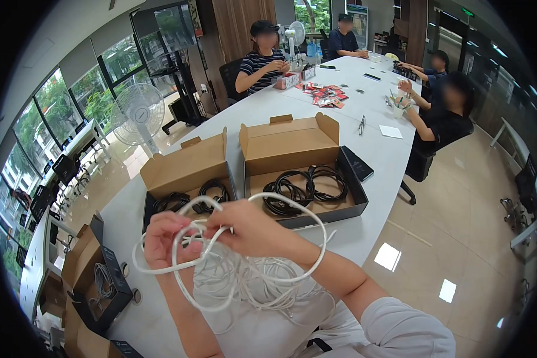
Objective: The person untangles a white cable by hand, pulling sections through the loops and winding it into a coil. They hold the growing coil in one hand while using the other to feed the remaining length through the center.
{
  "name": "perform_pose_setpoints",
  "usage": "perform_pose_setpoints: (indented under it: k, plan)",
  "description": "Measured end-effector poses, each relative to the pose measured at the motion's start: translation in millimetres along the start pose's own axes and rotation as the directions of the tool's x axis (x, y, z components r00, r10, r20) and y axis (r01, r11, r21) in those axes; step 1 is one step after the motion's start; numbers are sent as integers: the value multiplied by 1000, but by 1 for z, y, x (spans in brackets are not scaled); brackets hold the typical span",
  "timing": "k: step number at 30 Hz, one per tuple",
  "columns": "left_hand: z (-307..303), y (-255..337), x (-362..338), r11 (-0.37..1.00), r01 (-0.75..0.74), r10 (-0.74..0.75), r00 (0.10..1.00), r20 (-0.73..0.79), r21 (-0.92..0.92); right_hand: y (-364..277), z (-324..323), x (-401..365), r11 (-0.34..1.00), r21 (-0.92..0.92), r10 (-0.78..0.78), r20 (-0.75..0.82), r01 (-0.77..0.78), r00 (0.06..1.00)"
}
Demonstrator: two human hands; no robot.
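Both of my hands hold a white cable (179,268) in loose loops above the table edge. My left hand (164,238) has its fingers curled around the loops on the left side. My right hand (244,227) pinches the cable close beside it, and one wide loop hangs over my right forearm. Below my hands lies a tangled pile of white cables (268,286), partly hidden by the loops. Just beyond, two open cardboard boxes, the left box (188,164) and the right box (289,137), contain coiled black cables (289,194).
Another open box (80,253) at the left holds a pale cable coil (104,280). A dark phone-like slab (359,164) lies by the right box. Red packets (327,95) lie farther along the table (340,122). Several people sit around it. A fan (138,113) stands left.
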State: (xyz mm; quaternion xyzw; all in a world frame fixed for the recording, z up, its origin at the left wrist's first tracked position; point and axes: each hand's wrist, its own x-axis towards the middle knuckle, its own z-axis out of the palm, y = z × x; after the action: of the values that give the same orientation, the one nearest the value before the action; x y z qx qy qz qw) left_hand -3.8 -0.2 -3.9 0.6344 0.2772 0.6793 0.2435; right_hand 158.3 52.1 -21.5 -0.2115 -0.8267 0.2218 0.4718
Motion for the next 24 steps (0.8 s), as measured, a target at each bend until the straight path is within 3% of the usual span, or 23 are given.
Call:
perform_pose_setpoints:
  k: [3, 4, 7, 8, 11, 15, 16, 19, 20, 21, 24]
  plan:
    - [17, -2, 1, 1000, 5, -9, 993, -116, -30, -4, -17, 5, 997, 5, 74, -143, -74, 987]
    - [18, -4, -1, 999, 11, -7, 996, -94, 46, -4, -21, 7, 987, 95, 145, -149, -132, 978]
    - [16, -31, -11, 956, 206, -205, 978, -23, 210, -6, -28, 8, 951, 296, 181, -286, -93, 941]
    - [13, -35, -10, 940, 88, -157, 969, 190, 331, -7, -31, 7, 955, 286, 166, -283, -82, 945]
    - [27, -23, -8, 886, 81, -225, 936, 271, 457, -4, -34, 6, 950, 305, 162, -304, -66, 939]
    - [21, -16, -5, 746, 161, -401, 883, 243, 646, -3, -37, 6, 905, 423, 171, -267, -45, 948]
    - [20, -28, -12, 820, 163, -294, 943, 159, 549, -4, -38, 5, 899, 436, 178, -253, -52, 951]
    - [7, -15, -3, 681, 91, -279, 949, 143, 727, -2, -40, 2, 877, 479, 197, -334, -14, 922]
    - [7, -1, 0, 596, 210, -406, 912, 65, 775, 1, -39, 3, 860, 510, 208, -391, 23, 896]
    - [2, 2, 0, 532, 207, -423, 905, 46, 821, 2, -40, 4, 839, 535, 194, -469, 101, 862]
    - [-36, -4, -3, 370, 217, -440, 897, -35, 903, 13, -65, 0, 694, 702, 389, -552, 160, 737]
